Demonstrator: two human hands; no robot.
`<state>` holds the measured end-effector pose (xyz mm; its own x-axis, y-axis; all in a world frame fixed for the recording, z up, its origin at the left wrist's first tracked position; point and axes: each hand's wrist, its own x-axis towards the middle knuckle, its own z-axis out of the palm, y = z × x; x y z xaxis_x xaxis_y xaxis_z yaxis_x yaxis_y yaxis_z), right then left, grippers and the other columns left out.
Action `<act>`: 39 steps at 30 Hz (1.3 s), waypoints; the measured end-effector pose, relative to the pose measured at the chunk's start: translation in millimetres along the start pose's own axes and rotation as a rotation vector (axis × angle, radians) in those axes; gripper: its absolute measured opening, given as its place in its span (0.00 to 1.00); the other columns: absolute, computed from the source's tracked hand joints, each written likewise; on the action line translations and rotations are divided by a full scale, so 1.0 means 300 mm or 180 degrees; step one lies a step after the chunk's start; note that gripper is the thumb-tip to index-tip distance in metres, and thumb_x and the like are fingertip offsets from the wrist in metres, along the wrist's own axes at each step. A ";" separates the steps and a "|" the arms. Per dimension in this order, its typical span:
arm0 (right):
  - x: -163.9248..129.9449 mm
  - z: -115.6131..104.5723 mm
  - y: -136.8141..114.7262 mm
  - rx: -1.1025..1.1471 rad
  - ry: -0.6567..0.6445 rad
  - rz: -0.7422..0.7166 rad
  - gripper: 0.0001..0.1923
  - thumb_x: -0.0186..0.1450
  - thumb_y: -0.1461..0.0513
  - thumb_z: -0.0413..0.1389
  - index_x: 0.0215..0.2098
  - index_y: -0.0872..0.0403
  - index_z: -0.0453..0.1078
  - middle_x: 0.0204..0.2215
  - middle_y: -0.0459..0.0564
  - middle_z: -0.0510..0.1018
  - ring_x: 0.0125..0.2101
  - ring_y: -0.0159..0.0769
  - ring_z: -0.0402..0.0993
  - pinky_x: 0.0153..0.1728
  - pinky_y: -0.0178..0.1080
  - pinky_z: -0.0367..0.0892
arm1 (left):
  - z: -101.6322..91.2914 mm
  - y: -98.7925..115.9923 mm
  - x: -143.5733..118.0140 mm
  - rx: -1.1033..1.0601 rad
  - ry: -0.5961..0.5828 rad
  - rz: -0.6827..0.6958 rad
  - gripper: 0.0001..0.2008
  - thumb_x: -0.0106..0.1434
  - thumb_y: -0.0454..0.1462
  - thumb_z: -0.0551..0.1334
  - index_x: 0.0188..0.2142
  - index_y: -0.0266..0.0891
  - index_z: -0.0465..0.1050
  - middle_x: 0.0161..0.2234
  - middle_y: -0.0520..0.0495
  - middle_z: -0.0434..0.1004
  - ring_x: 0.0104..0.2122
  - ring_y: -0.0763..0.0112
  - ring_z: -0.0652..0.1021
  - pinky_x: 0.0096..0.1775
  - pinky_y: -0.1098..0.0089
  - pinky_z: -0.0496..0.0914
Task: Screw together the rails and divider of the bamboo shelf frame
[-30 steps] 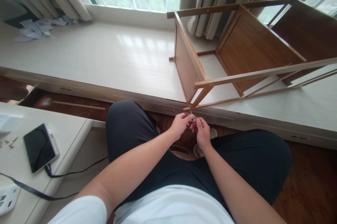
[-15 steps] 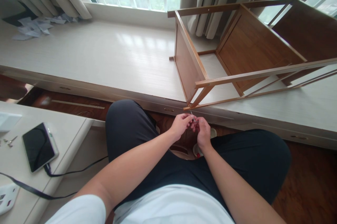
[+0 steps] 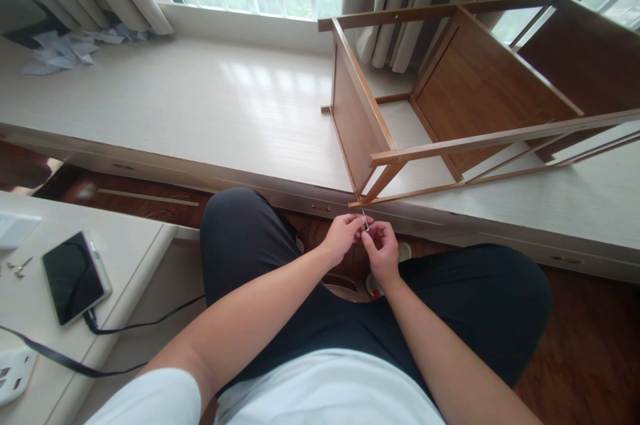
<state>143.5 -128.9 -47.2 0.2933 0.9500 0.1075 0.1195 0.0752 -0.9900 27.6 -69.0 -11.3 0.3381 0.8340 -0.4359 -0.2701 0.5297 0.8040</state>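
A wooden shelf frame (image 3: pixel 383 158) lies on its side, its near corner jutting over the edge of the white ledge. Just below that corner is a thin metal hex key (image 3: pixel 365 220), its upper end up against the wood. My left hand (image 3: pixel 344 237) pinches the key's shaft between thumb and fingers. At the key's lower, bent end, my right hand (image 3: pixel 385 253) has its thumb and curled fingers closed around it. The screw under the key's tip is too small or hidden to make out.
The white ledge (image 3: pixel 200 98) runs below the window, with torn paper (image 3: pixel 63 52) at its far left. On the desk (image 3: pixel 133 245) at left lie a phone (image 3: pixel 75 278) with a cable, several screws (image 3: pixel 20 270) and a white power strip (image 3: pixel 15 375). My knees flank the hands.
My right hand has turned, its thumb now coming up to the key's lower end, so more of the key shows. The left hand and the shelf frame have stayed nearly still.
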 end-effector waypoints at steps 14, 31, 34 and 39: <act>0.001 -0.001 0.008 -0.0477 0.0072 -0.0127 0.12 0.66 0.55 0.63 0.42 0.50 0.68 0.30 0.45 0.76 0.29 0.36 0.72 0.31 0.38 0.68 | -0.002 -0.003 0.004 -0.0120 0.0052 -0.0102 0.16 0.55 0.45 0.71 0.35 0.34 0.81 0.28 0.50 0.68 0.25 0.77 0.65 0.28 0.75 0.60; 0.010 -0.011 0.014 -0.0322 0.0033 -0.0005 0.12 0.72 0.52 0.55 0.41 0.51 0.70 0.28 0.44 0.74 0.28 0.36 0.70 0.32 0.38 0.66 | -0.008 -0.010 0.012 0.0034 0.0082 0.0026 0.19 0.53 0.48 0.72 0.36 0.34 0.80 0.26 0.51 0.67 0.24 0.78 0.65 0.25 0.74 0.55; 0.012 -0.009 0.013 -0.0226 0.0043 0.0048 0.13 0.73 0.51 0.53 0.39 0.51 0.70 0.26 0.43 0.73 0.26 0.34 0.68 0.30 0.37 0.64 | -0.008 -0.010 0.012 0.0045 0.0089 0.0036 0.20 0.53 0.48 0.72 0.36 0.34 0.80 0.26 0.51 0.67 0.24 0.78 0.65 0.25 0.73 0.55; 0.016 -0.002 0.007 -0.0029 -0.0011 0.0128 0.15 0.74 0.50 0.52 0.36 0.50 0.70 0.25 0.43 0.71 0.24 0.33 0.64 0.27 0.37 0.61 | -0.008 -0.005 0.010 0.0049 0.0092 0.0035 0.19 0.53 0.48 0.72 0.35 0.33 0.80 0.24 0.52 0.66 0.23 0.77 0.65 0.25 0.73 0.55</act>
<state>145.7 -124.2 -48.7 0.2947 0.9532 0.0673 0.1162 0.0342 -0.9926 26.8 -66.9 -14.9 0.3089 0.8440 -0.4384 -0.2598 0.5183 0.8148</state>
